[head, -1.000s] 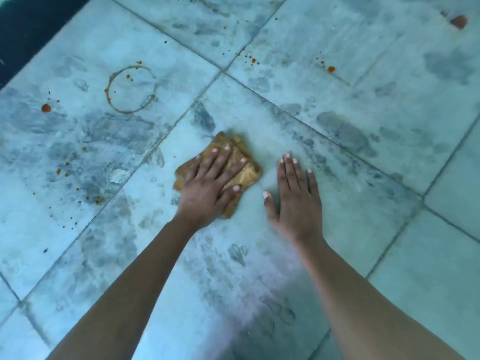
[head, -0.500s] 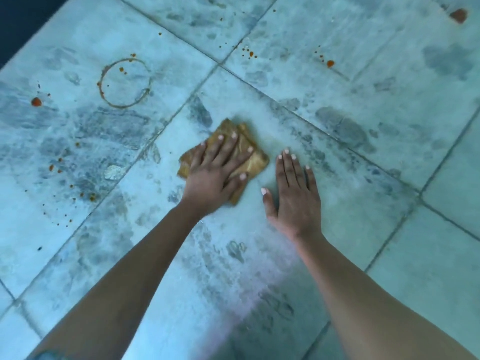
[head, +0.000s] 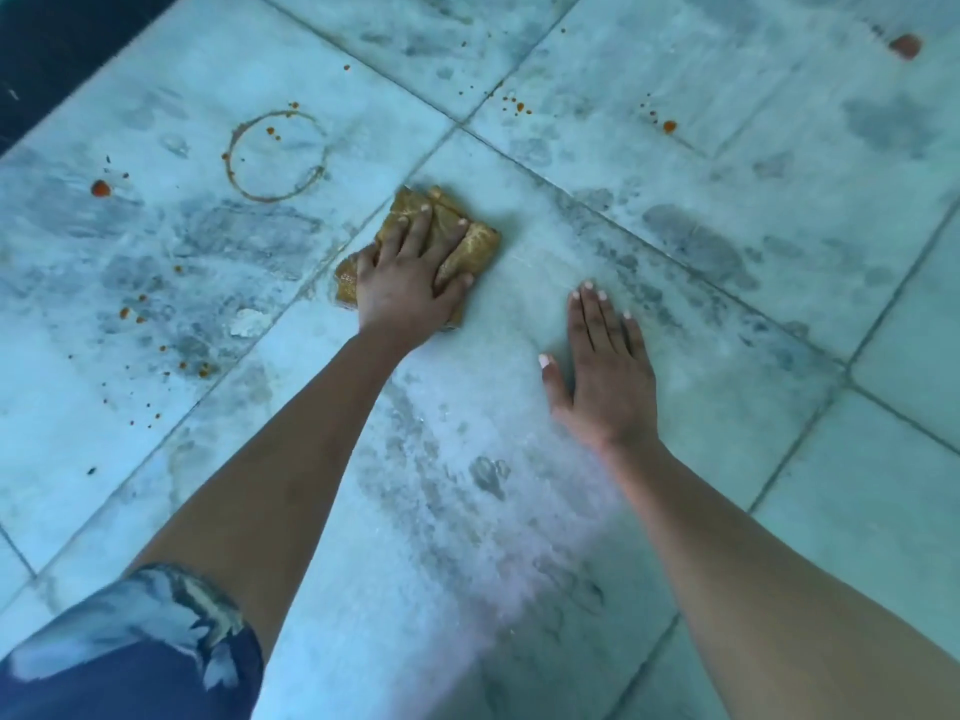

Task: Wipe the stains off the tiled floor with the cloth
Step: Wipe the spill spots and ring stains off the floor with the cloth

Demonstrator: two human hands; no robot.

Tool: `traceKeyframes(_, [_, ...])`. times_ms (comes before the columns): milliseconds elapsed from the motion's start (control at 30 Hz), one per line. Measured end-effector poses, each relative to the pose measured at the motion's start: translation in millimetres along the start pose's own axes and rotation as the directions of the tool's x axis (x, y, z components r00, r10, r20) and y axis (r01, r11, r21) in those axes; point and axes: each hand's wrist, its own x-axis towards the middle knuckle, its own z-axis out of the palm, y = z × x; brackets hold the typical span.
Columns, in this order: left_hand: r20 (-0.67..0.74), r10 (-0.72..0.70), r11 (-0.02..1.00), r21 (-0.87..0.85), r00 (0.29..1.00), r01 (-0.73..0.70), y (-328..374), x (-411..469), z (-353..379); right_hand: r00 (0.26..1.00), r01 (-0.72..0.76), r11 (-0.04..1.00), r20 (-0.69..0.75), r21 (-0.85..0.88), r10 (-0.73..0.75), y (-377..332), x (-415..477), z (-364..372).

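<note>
The left hand (head: 410, 283) presses the cloth (head: 475, 241) with spread fingers; the right hand (head: 602, 376) lies flat, empty. It is better to push firmly over the tile joint (head: 415, 171) toward the ring stain (head: 229, 166).

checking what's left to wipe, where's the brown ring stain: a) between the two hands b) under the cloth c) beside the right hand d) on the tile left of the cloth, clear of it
D: the ring stain sits whole, up and left of the cloth and apart from it.
</note>
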Motion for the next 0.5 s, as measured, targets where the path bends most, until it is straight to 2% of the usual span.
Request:
traceKeyframes(167, [0.039, 0.035, 0.995, -0.096, 0.999, -0.031, 13, -73, -15, 0.997, 0.013, 0.998, 0.077, 0.054, -0.017, 2, 2, -10])
traceKeyframes(233, [0.118, -0.059, 0.974, -0.213, 0.991, 0.083, 13, -82, -26, 0.985, 0.030, 0.994, 0.163, 0.100, -0.046, 8, 8, -24])
traceKeyframes(267, [0.174, -0.112, 0.923, -0.348, 0.978, 0.167, 13, -84, -37, 0.978, 0.043, 0.994, 0.198, 0.103, -0.063, 11, 9, -37])
traceKeyframes(300, [0.229, -0.137, 0.791, -0.561, 0.964, 0.246, 14, -83, -45, 0.976, 0.048, 0.995, 0.207, 0.093, -0.067, 14, 9, -49])
traceKeyframes(333, [0.270, -0.144, 0.539, -0.785, 0.952, 0.305, 17, -81, -56, 0.982, 0.046, 0.996, 0.182, 0.073, -0.058, 19, 11, -62])
traceKeyframes(367, [0.317, -0.117, 0.231, -0.913, 0.941, 0.337, 20, -77, -67, 0.988, 0.029, 0.998, 0.148, 0.058, -0.037, 25, 13, -74])
traceKeyframes(400, [0.351, -0.048, -0.044, -0.936, 0.935, 0.349, 26, -72, -78, 0.995, -0.010, 0.999, 0.099, 0.050, 0.005, 32, 17, -85])
traceKeyframes(433, [0.367, -0.002, -0.221, -0.907, 0.930, 0.357, 33, -63, -88, 0.997, -0.061, 0.997, 0.046, 0.046, 0.059, 41, 20, -98])
traceKeyframes(467, [0.412, -0.014, -0.305, -0.870, 0.911, 0.388, 39, -55, -97, 0.993, -0.116, 0.992, 0.008, 0.053, 0.116, 47, 22, -108])
traceKeyframes(500, [0.453, -0.046, -0.321, -0.851, 0.890, 0.416, 48, -46, -106, 0.988, -0.151, 0.987, -0.030, 0.060, 0.153, 56, 26, -117])
